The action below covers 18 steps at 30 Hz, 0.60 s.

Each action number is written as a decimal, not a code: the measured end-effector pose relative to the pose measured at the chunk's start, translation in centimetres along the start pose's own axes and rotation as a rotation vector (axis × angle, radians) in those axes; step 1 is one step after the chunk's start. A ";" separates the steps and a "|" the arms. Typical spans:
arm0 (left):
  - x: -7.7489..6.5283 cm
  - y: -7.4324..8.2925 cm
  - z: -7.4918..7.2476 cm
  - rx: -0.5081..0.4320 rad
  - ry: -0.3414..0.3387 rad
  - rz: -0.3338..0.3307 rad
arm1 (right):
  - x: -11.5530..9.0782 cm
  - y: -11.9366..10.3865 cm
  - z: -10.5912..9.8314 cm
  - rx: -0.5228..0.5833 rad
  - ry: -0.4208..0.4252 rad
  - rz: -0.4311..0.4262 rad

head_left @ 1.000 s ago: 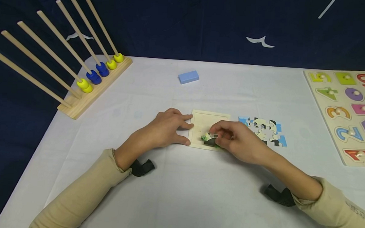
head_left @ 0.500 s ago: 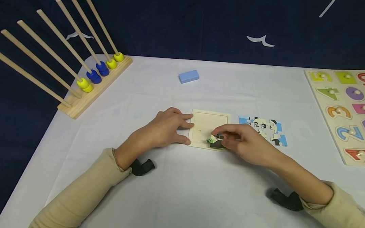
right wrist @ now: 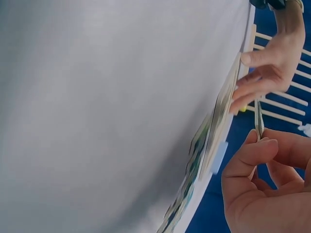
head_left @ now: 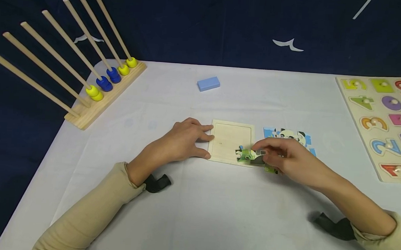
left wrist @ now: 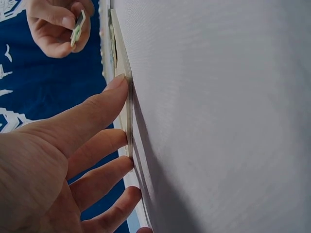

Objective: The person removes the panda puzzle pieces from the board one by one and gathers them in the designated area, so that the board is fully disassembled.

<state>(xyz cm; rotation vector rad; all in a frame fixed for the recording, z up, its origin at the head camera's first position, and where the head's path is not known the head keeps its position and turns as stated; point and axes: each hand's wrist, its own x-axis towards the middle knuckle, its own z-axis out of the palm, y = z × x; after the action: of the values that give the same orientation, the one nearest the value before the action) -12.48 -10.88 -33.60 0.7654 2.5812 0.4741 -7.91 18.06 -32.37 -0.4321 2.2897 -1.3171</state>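
My left hand (head_left: 189,141) rests at the left edge of a shallow wooden puzzle tray (head_left: 225,135), thumb and fingertips against its rim. The left wrist view shows the thumb (left wrist: 109,97) touching the tray edge. My right hand (head_left: 289,158) pinches a thin puzzle piece (head_left: 244,155) between thumb and fingers, green with black and white parts. It is held above the tray's lower right corner; the right wrist view shows the puzzle piece (right wrist: 258,119) edge-on. Right of the tray lies a panda puzzle (head_left: 287,134) in blue, white and black, partly hidden by the right hand.
A blue block (head_left: 208,84) lies behind the tray. At the left stands a wooden bead rack (head_left: 111,95) with tall pegs and yellow and blue beads. A number and shape board (head_left: 376,138) lies at the right. A dark cloth (head_left: 204,28) hangs behind the table.
My right hand has moved right with the puzzle piece, from over the tray to its right edge, and now covers more of the panda puzzle. The left hand has stayed in place.
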 end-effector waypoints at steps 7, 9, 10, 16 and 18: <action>0.0 0.0 0.0 0.001 0.003 0.001 | -1.5 1.3 -1.6 -0.057 0.017 0.033; 0.1 0.0 0.1 0.001 0.005 0.002 | -1.9 1.7 -1.9 -0.076 0.011 0.037; 0.1 0.0 0.1 0.000 0.007 0.005 | -2.0 1.9 -2.1 -0.083 0.009 0.041; 0.1 0.1 0.1 0.000 0.014 0.011 | -3.0 3.4 -2.6 -0.115 0.023 0.014; 0.0 0.0 0.1 0.003 0.013 0.006 | -3.2 3.7 -2.7 -0.114 0.028 0.002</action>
<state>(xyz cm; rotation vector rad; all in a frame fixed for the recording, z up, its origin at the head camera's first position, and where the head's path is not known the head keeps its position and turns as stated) -12.45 -10.82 -33.64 0.7742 2.5926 0.4785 -6.82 23.35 -33.65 -0.4518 2.3957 -1.2027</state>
